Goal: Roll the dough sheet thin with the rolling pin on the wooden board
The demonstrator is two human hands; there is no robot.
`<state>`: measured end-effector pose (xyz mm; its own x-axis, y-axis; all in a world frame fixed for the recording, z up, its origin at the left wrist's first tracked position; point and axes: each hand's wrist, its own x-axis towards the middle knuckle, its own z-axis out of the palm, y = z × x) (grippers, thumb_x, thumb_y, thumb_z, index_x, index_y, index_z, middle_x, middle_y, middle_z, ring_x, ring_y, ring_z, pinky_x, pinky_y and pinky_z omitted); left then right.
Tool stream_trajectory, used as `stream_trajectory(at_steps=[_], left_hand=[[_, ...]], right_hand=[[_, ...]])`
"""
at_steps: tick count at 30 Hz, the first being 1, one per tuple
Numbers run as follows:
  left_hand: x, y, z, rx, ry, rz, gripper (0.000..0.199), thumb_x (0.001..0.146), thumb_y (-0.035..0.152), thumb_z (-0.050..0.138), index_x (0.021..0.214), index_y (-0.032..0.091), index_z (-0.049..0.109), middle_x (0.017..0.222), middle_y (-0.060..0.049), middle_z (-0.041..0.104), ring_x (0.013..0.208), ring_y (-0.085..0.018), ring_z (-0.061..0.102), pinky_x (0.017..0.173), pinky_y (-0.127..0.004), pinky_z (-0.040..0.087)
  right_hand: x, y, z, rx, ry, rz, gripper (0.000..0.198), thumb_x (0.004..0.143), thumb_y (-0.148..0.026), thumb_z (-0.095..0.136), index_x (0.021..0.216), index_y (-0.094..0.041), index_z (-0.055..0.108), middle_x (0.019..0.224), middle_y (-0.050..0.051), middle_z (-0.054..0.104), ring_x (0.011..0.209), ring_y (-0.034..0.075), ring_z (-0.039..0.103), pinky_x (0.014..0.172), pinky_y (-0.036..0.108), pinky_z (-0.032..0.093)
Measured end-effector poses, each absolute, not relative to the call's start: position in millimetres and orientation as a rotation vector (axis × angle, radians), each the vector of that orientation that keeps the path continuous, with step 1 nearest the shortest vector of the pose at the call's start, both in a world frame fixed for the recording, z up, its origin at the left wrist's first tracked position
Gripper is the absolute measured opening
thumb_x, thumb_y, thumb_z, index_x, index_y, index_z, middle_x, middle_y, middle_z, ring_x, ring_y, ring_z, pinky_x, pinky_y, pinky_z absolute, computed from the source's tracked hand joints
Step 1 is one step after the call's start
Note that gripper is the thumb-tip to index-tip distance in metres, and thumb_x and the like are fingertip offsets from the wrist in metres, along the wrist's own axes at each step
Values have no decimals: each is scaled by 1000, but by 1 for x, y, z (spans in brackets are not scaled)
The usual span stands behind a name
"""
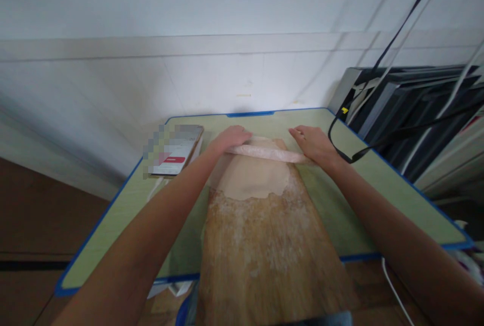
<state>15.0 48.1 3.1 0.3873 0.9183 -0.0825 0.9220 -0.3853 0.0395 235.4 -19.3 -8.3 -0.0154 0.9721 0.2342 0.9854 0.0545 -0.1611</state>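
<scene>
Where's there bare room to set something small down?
Free on the table: the wedge between board and right forearm, and the near left corner outside the left forearm. Crowded: the board's far end, with dough, rolling pin, left hand and right hand; far left, the phone; far right, a black cable.

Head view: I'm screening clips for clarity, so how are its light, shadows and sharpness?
In the head view, light is soft, without harsh glare; diagonal shadows streak the wall at upper right; the left hand and right hand look slightly blurred; blocky pixelation covers part of the phone; wide-angle stretch seemingly enlarges the forearms.
</scene>
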Motion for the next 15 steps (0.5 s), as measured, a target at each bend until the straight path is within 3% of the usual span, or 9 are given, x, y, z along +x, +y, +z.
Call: stream_trajectory(at_steps=[4,9,12,15], left_hand=[[12,40,2,2496,1759,-51,44,95,37,29,120,15,58,130,-13,57,117,-26,54,93,-32,42],[6,22,7,2494,1600,-126,47,95,43,25,123,21,56,132,-8,56,120,-24,53,97,-33,39],[3,13,9,2502,1510,-159,52,96,50,21,132,24,47,141,-7,48,128,-24,44,103,-38,34],[-2,3,11,2503,1464,-182,54,96,52,16,141,27,35,149,-6,36,136,-24,32,108,-44,26]], right_hand=[[236,-20,-8,-1974,-2095,-112,46,97,-36,27,99,-14,67,101,16,70,92,27,65,76,35,46],[240,-22,-17,-1836,-2271,-120,43,97,-28,25,104,-17,66,104,13,70,96,25,65,79,35,48],[244,-26,-25,-1718,-2371,-134,39,96,-23,28,111,-19,64,114,10,67,106,24,62,88,37,47],[246,-30,-30,-1612,-2442,-161,39,94,-20,30,119,-19,60,125,9,62,120,24,52,102,42,38]])
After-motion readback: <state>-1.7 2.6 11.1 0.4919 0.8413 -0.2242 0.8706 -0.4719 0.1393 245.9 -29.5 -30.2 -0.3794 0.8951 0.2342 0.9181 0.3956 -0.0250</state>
